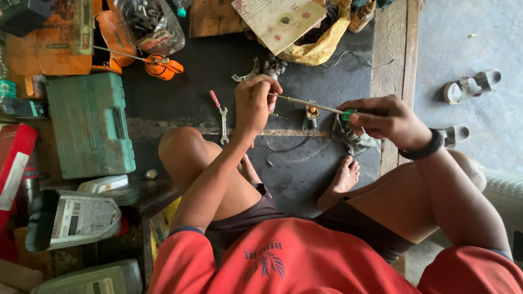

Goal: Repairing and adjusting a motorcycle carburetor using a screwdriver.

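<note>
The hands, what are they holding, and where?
A screwdriver: the right hand grips its green handle, the left hand pinches the metal shaft near the tip.

We look down on a dark, oil-stained floor [207,81], cracked along a pale seam. To its right a raised concrete strip [389,60] borders a lighter grey pavement [468,38], where two sandals [471,87] lie in soft daylight. On the left sit a green plastic toolbox [90,125], an orange case [46,49] and grey oil jugs [76,218]. A small spanner [223,122] rests on the floor, and a yellow bag [318,49] lies near the top edge
</note>
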